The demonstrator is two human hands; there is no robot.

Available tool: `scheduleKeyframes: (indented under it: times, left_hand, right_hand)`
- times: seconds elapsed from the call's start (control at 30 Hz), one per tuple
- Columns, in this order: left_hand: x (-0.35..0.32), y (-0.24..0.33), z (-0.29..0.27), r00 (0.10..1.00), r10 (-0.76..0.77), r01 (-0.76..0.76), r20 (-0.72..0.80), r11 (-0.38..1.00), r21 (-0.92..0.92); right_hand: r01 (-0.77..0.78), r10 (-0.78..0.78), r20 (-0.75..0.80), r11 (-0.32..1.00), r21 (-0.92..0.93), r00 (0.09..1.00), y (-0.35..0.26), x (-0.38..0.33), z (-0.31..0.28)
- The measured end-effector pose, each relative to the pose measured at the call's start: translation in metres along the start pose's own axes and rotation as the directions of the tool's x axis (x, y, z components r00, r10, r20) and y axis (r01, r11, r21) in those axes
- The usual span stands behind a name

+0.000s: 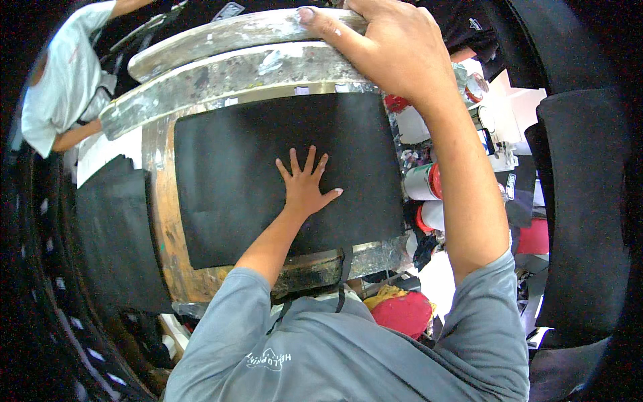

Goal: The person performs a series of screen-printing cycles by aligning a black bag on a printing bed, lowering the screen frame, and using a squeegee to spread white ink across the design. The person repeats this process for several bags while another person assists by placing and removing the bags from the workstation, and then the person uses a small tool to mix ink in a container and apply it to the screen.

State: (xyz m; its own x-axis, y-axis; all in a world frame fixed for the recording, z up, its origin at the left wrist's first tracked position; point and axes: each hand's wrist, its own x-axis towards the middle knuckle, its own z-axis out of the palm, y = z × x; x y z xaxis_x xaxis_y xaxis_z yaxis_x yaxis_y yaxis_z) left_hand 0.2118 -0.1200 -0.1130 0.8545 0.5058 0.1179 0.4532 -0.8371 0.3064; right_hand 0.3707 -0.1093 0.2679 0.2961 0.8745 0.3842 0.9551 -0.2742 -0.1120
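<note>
Left hand (306, 189) palm-down, fingers (310, 159) splayed; right hand (407, 53) farther forward, thumb (333, 30) extended

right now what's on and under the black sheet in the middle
The left hand rests spread on the black sheet. A worn wooden board shows past its left edge; whatever the sheet covers further in can't be seen.

The sheet (234, 167) is plain black. The frame (221, 77) is grey, blotched with white smears and dark specks. The surface (166, 201) shows tan wood mottled with dark stains. A white container (418, 182) has a red lid (436, 181). The person's grey shirt (375, 355) bears a white print (266, 361).
</note>
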Motion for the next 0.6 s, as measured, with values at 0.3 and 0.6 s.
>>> scheduleKeyframes:
  times: [0.3,0.6]
  left_hand:
    - [-0.012,-0.034,-0.088,0.982,-0.139,0.016,-0.125,0.728,-0.686]
    - [-0.173,-0.043,-0.173,0.842,-0.432,0.042,0.322,-0.544,-0.838]
  right_hand:
    - [0.003,-0.001,-0.055,1.0,0.025,0.998,-0.002,-0.026,0.008]
    - [0.064,-0.078,0.359,0.997,0.051,0.93,0.017,-0.129,0.137]
